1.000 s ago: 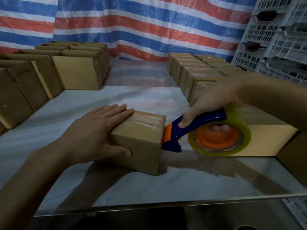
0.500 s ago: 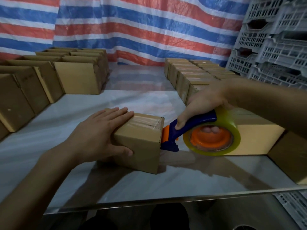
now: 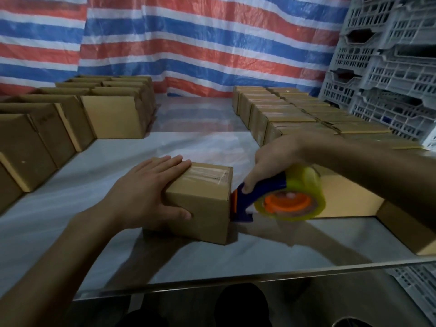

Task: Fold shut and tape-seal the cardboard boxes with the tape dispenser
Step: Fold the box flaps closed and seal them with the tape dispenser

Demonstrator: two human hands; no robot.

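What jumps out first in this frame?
Dead centre, a small cardboard box sits on the table, the left hand pressed flat over its left end while the right hand grips a blue-and-orange tape dispenser against its right side. Behind, a red, white and blue striped tarp fills the back, with rows of boxes along both sides and grey crates stacked at right.

Box (image 3: 200, 204) on table (image 3: 283, 251), dispenser (image 3: 278, 197) touching its right.
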